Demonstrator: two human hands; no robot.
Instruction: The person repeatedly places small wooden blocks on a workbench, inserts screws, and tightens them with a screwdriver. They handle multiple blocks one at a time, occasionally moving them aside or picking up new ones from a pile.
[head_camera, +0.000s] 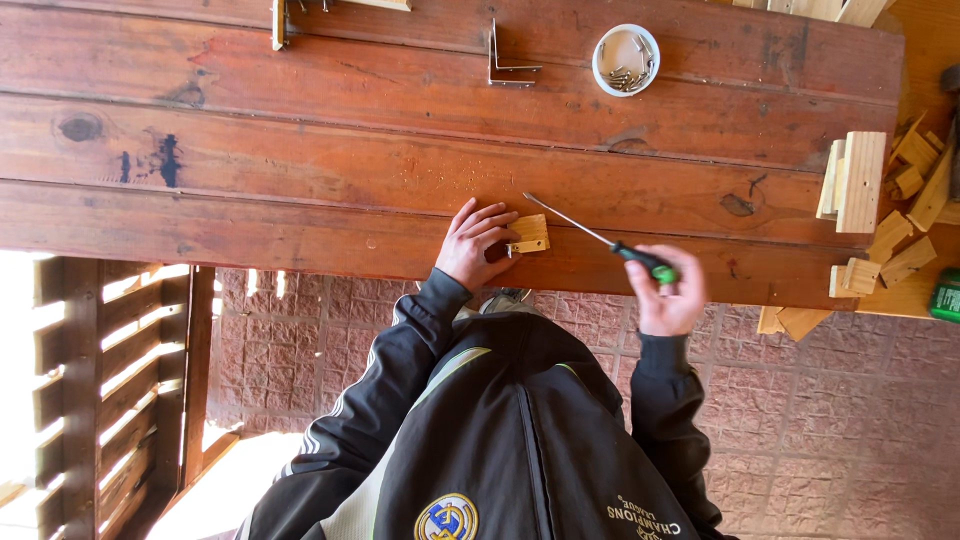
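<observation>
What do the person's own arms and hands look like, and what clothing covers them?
Both hands, left hand and right hand, are bare: no gloves, rings or watch visible. Both arms wear long black jacket sleeves with ribbed cuffs; the left sleeve carries white stripes along it, the right sleeve looks plain.
</observation>
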